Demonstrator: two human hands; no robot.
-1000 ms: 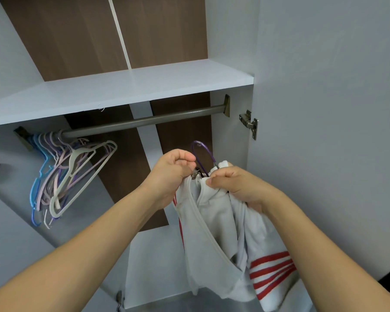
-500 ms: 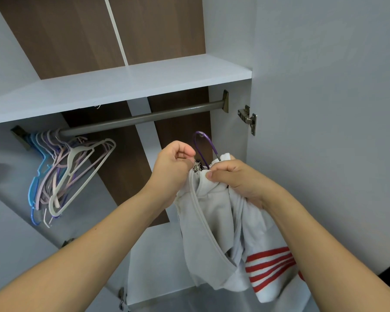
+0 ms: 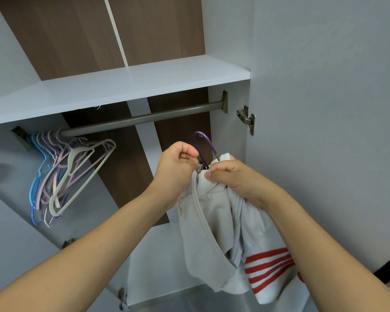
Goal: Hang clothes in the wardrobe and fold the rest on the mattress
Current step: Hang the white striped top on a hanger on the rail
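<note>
A light grey zip jacket (image 3: pixel 214 224) with red stripes on a white sleeve hangs from a purple hanger (image 3: pixel 202 144) whose hook sticks up between my hands. My left hand (image 3: pixel 178 165) pinches the metal zip pull (image 3: pixel 199 167) at the jacket's collar. My right hand (image 3: pixel 232 179) grips the collar fabric just right of the zip. Both hands hold the jacket below the dark wardrobe rail (image 3: pixel 144 118), and the hook is apart from the rail.
Several empty hangers (image 3: pixel 70 174) in blue, lilac and beige hang bunched at the rail's left end. A white shelf (image 3: pixel 113 86) lies above the rail. The open wardrobe door (image 3: pixel 324 109) with its hinge (image 3: pixel 245 118) stands at the right.
My hands and the jacket have shifted slightly lower in the view. The left hand's fingers have closed on the zip pull at the collar.
</note>
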